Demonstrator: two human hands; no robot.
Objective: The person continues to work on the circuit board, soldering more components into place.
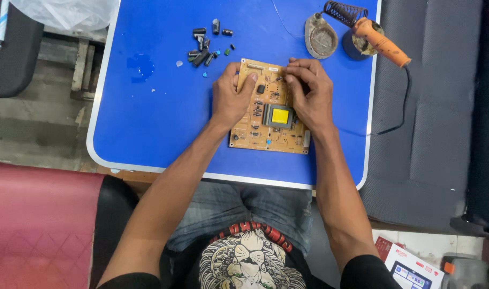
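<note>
Circuit board: tan rectangular printed board (270, 126) with a yellow-topped transformer was observed lying flat on the blue tabletop with white edging (148, 118), near its front edge.
Left hand (229, 97): was laid on the board's left edge, thumb pressed on top; the board was gripped.
Right hand (309, 91): was curled over the upper right part, fingertips pinched together; what they pinched could not be told.
Loose parts: small black cylindrical capacitors (204, 45) were scattered behind the board.
Soldering iron: orange-handled iron (381, 40) was rested in a coil stand (345, 12) at the far right corner.

Head camera looking straight down over the seated person's lap.

It is facing the blue table (148, 123) from close above, the table filling the upper middle of the frame, forearms entering from the bottom edge, floor showing at the left and a dark seat at the right.
</note>
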